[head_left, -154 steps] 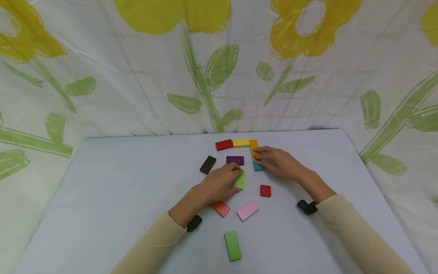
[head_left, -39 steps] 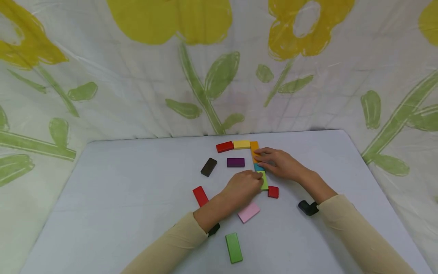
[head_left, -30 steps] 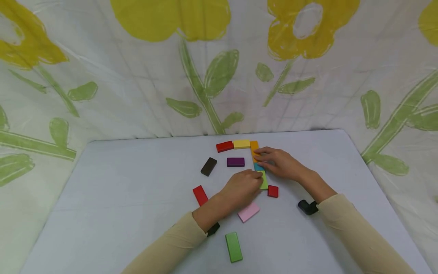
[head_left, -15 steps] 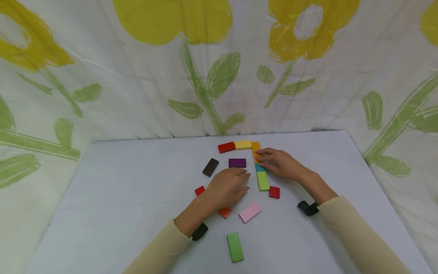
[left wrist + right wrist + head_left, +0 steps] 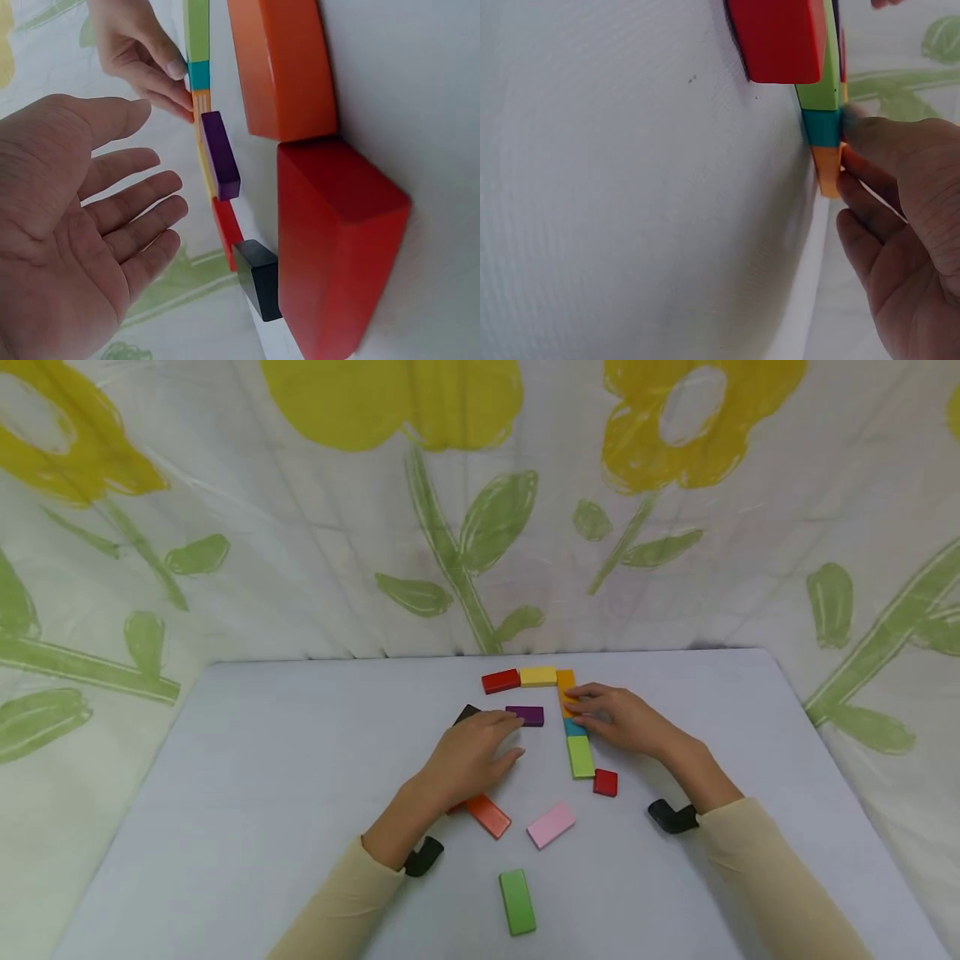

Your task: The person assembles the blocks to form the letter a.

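In the head view my left hand [image 5: 467, 764] hovers with loosely spread fingers, holding nothing. Its fingertips reach the purple block [image 5: 531, 717], and it partly covers a dark block [image 5: 467, 713]. Below the wrist lies a red block [image 5: 330, 247], mostly hidden in the head view, with an orange-red block [image 5: 490, 817] beside it. My right hand [image 5: 626, 720] rests its relaxed fingers on the orange block [image 5: 566, 683], its thumb by the blue block [image 5: 575, 727]. A lime block [image 5: 581, 757] continues that line, end to end with the blue one.
A red block [image 5: 501, 681] and a yellow block [image 5: 537, 677] lie in a row at the back, leading to the orange one. A red cube [image 5: 605, 782] sits near the lime block's lower corner. Nearer are a pink block [image 5: 551, 825] and a green block [image 5: 517, 902] on the white table [image 5: 247, 827].
My left hand brought the lime block right to the blue block's end, let it go, then drew back left with its fingers opened. The red cube shifted slightly right. My right hand stayed put.
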Tool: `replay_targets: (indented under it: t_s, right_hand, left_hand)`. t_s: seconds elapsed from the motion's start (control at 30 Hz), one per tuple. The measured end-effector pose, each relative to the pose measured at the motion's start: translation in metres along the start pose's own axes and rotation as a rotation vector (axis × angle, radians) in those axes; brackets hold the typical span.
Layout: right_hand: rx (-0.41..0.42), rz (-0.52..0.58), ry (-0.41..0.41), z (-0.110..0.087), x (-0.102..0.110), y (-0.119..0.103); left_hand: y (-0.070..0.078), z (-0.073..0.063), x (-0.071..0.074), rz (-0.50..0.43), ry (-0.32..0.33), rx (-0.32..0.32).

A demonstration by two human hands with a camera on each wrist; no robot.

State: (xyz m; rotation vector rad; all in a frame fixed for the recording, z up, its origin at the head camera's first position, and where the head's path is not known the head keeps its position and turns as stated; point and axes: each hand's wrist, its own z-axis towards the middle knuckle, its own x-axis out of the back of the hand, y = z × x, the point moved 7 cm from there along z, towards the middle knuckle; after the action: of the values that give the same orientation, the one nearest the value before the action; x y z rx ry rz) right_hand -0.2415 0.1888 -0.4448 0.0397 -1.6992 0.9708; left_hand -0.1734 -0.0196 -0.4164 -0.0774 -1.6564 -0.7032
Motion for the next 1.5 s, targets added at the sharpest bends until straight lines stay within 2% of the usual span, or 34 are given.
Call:
replay_targets:
  t_s: [0.13, 0.27, 0.6, 0.8, 1.0, 1.27, 1.5]
  right_hand:
    - [-0.019, -0.005, 0.007, -0.002, -0.002, 0.003]
    - [0.0, -0.006, 0.016, 0.0, -0.003, 0.002]
    - [0.008, -0.029, 0.029, -0.002, -0.003, -0.001]
    - [-0.007, -0.034, 0.031, 0.0, -0.004, -0.004]
    - [-0.06, -0.04, 0.037, -0.002, -0.006, -0.005]
    - [-0.104, -0.031, 0.038, -0.005, -0.014, -0.003]
    - [-0.08, -0.063, 0.085, -0.004, -0.014, -0.007]
  left_hand:
    - [-0.001, 0.004, 0.002, 0.013, 0.013, 0.001]
    - [-0.006, 0.009, 0.004, 0.046, 0.031, 0.007]
    - [-0.008, 0.021, -0.001, 0.014, -0.017, 0.017]
    - [-0.012, 0.027, -0.003, 0.03, -0.053, 0.03]
    - [-0.019, 0.037, -0.003, 0.049, -0.038, 0.039]
    - [-0.021, 0.043, -0.009, -0.025, -0.061, 0.039]
    - [-0.018, 0.048, -0.004, 0.002, -0.062, 0.014]
